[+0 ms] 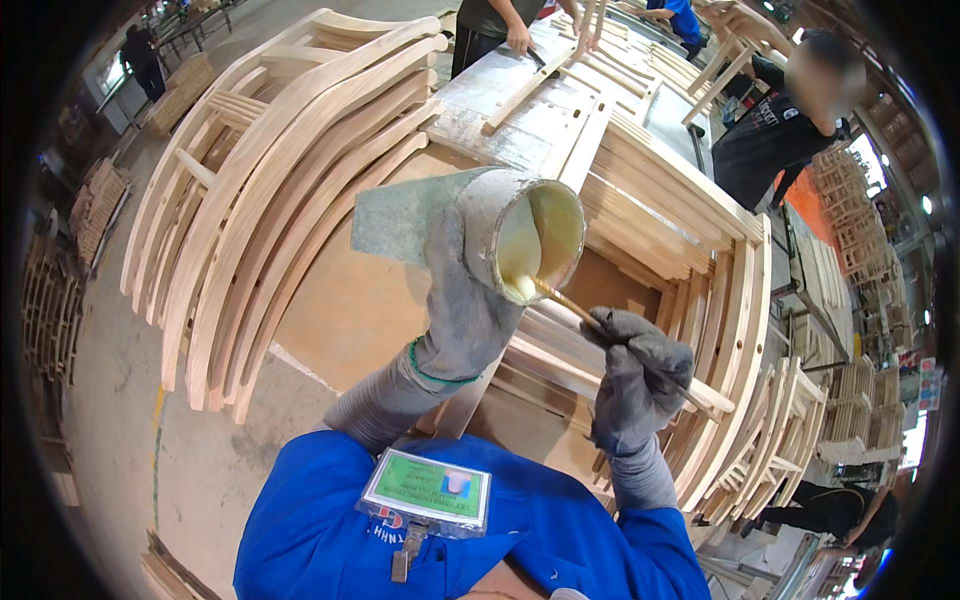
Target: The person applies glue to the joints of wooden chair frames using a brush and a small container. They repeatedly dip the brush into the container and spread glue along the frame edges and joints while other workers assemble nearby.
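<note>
My left hand (462, 300), in a grey glove, is wrapped round a whitish, stained cylindrical cup (485, 225) tilted with its mouth to the right. Pale cream liquid (519, 255), like glue, lies inside it. A flat grey-green plate (405, 215) sticks out to the left behind that hand; whether it joins the cup is hidden. My right hand (645, 375), also gloved, closes on a thin wooden stick (566, 303). The stick's far end reaches into the cup's mouth at the liquid; its other end shows below the hand.
Curved wooden chair frames (300, 180) stand stacked at left. More wooden frames (740, 330) stand close by my right hand. A worktable (510, 110) with wooden parts lies ahead, where a person's hand (520, 40) rests. Another person in black (765, 150) works at far right.
</note>
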{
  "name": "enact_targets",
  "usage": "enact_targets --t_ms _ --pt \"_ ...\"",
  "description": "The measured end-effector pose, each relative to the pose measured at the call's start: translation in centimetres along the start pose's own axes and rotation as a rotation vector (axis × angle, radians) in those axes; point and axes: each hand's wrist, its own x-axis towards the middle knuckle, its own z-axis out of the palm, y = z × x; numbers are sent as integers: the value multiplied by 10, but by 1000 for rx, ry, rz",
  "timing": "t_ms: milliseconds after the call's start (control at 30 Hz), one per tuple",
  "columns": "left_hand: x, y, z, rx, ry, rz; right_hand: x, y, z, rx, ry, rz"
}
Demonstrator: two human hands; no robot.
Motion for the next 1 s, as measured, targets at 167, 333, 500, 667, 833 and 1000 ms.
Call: enact_targets --t_ms 167,333,500,667,833,1000 --pt "-6 -8 -14 914 -52 306 0 0 -5 77 115 81" --pt "-5 -22 -48 1766 -17 618 -4 -4 -11 -45 37 50" --pt "10 -37 -69 1581 46 550 22 -4 -38 -27 1 172" --pt "31 -33 -38 126 204 130 144 13 -74 -20 -16 509" --pt "31 -39 -64 806 316 318 288 99 -129 -271 -200 416" --pt "41 -38 -72 736 411 246 361 179 -139 -395 -330 506"
